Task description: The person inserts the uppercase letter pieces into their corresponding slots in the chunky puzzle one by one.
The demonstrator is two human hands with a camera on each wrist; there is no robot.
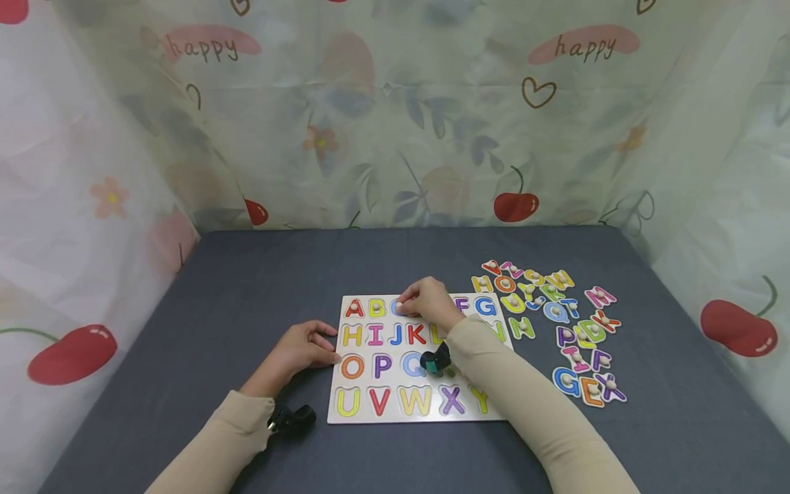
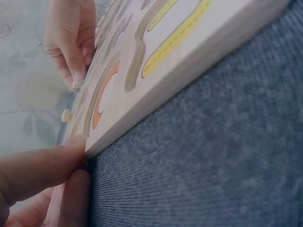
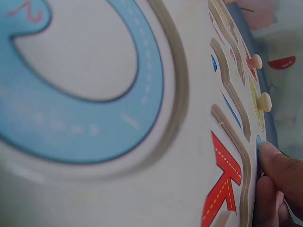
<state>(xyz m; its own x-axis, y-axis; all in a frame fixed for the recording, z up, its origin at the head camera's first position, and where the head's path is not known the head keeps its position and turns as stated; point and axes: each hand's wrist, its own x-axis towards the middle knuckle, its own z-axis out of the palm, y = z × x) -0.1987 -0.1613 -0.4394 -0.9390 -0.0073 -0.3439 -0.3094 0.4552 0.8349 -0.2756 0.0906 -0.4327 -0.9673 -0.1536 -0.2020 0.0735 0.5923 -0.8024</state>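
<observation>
A wooden alphabet puzzle board point(image 1: 336, 412) lies flat, its recesses printed with coloured letters. My right hand point(image 1: 432, 302) is at the board's top row, thumb and fingers pinching the blue letter C piece point(image 3: 258, 143) at the C recess. The fingers hide most of that piece. To its left, the red A piece point(image 1: 354, 308) and yellow B piece point(image 1: 377, 307) sit in their recesses, knobs up. My left hand point(image 1: 302, 348) holds the board's left edge beside the H and O rows, the thumb point(image 2: 71, 149) at the rim with bent fingers below it.
Loose knobbed letter pieces lie scattered right of the board, among them a blue G point(image 1: 566, 382), an orange E point(image 1: 592, 392) and a pink M point(image 1: 600, 297). A dark cloth covers the table point(image 1: 265, 274); a patterned curtain point(image 1: 395, 158) surrounds its back and sides.
</observation>
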